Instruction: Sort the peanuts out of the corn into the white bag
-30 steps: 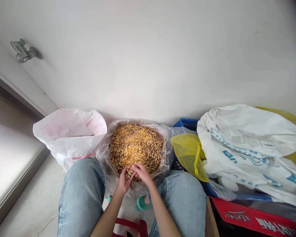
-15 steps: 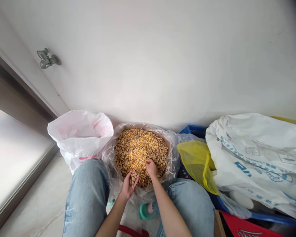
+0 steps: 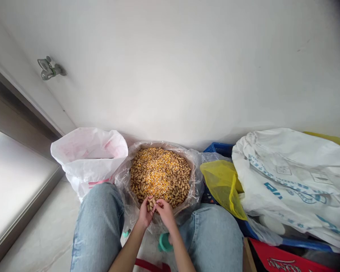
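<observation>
A round container lined with a clear plastic bag (image 3: 197, 177) stands between my knees. It holds unshelled peanuts (image 3: 183, 183) around a heap of yellow corn kernels (image 3: 155, 177). Over its near rim, my left hand (image 3: 146, 214) is curled around several peanuts (image 3: 151, 204). My right hand (image 3: 164, 211) has come up against it, thumb and fingers pinched at the edge of those peanuts. Whether a single peanut sits between the right fingertips is too small to tell.
An open white plastic bag (image 3: 92, 164) stands at left. To the right are a yellow mesh bag (image 3: 219, 185), a blue crate (image 3: 219, 148) and a large white printed sack (image 3: 289, 170). A red box (image 3: 283, 257) lies at lower right. A tap (image 3: 49, 69) juts from the wall.
My right hand has moved from the corn and peanuts toward me and left, meeting the left hand. The left hand still holds its peanuts. The view has shifted slightly.
</observation>
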The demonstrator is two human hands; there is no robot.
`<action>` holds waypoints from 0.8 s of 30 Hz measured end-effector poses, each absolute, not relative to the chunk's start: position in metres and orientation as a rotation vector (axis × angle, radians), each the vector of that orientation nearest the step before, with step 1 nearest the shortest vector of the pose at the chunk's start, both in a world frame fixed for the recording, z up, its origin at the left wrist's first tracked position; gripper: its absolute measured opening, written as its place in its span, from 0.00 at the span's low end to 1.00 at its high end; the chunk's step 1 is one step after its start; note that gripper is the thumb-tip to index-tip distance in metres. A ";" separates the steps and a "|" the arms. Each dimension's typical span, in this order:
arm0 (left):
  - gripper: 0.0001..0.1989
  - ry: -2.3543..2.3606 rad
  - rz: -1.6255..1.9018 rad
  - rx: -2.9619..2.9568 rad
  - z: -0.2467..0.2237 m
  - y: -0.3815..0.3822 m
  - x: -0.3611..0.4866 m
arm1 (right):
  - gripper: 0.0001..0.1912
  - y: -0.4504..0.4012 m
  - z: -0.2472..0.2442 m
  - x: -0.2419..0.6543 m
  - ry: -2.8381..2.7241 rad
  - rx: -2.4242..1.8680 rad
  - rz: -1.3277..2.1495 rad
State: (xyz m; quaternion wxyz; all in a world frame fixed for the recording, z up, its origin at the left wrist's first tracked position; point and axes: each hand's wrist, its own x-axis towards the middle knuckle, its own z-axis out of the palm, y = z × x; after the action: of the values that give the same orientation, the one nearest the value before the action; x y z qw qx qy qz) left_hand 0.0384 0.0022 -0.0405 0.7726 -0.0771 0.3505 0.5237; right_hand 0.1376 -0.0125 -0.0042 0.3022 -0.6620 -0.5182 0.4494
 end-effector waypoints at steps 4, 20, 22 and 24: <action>0.06 0.669 1.147 -0.209 -0.047 0.004 0.036 | 0.12 -0.020 -0.003 0.123 -1.420 -1.629 1.252; 0.06 0.548 1.366 -0.534 0.046 0.055 -0.002 | 0.28 -0.027 -0.015 0.111 -0.550 -1.348 1.613; 0.08 0.526 1.444 -0.482 0.079 0.085 -0.029 | 0.29 -0.028 -0.016 0.111 -0.522 -1.385 1.621; 0.10 0.499 1.510 -0.419 0.111 0.114 -0.063 | 0.29 -0.030 -0.017 0.111 -0.511 -1.408 1.623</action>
State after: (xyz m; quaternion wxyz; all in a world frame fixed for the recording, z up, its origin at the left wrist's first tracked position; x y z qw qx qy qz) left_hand -0.0629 0.1139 0.1111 0.6805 -0.1866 0.2222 0.6728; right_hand 0.1106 -0.0296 -0.0173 0.4496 -0.5695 -0.2065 0.6564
